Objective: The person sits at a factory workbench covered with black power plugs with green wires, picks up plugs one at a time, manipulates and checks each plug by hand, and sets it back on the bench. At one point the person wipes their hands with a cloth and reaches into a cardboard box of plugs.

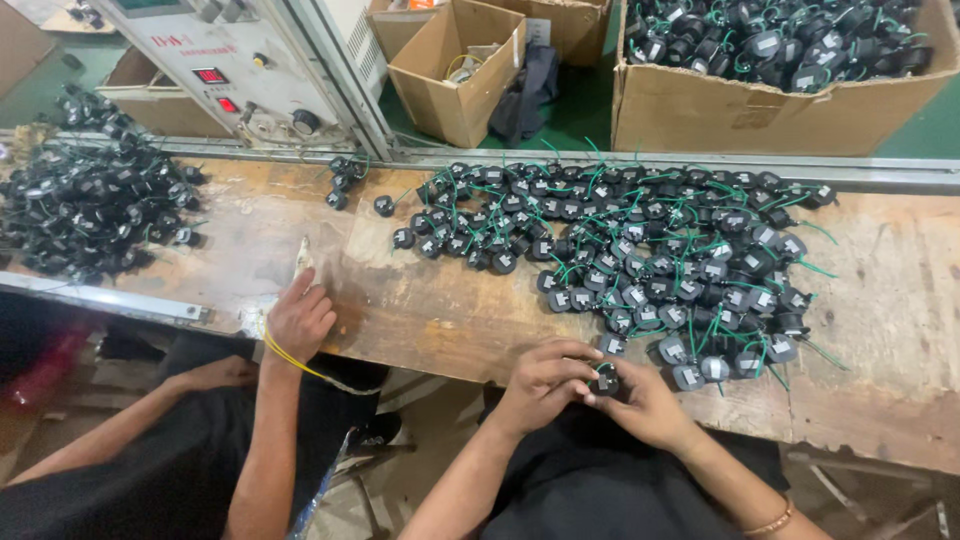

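At the lower centre of the frame, our left hand [541, 385] and right hand [648, 403] close together around one small black round plastic part with a green wire [604, 382], held just off the edge of the worn wooden workbench [420, 310]. A large heap of the same parts [640, 255] lies right of centre, apparently untouched. A co-worker's hand [298, 320] rests on the bench at left.

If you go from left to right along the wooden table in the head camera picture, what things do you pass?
Small heap of black parts → co-worker's hand on the table edge → the person's left hand and right hand, holding one black part → big heap of black parts with green wires.
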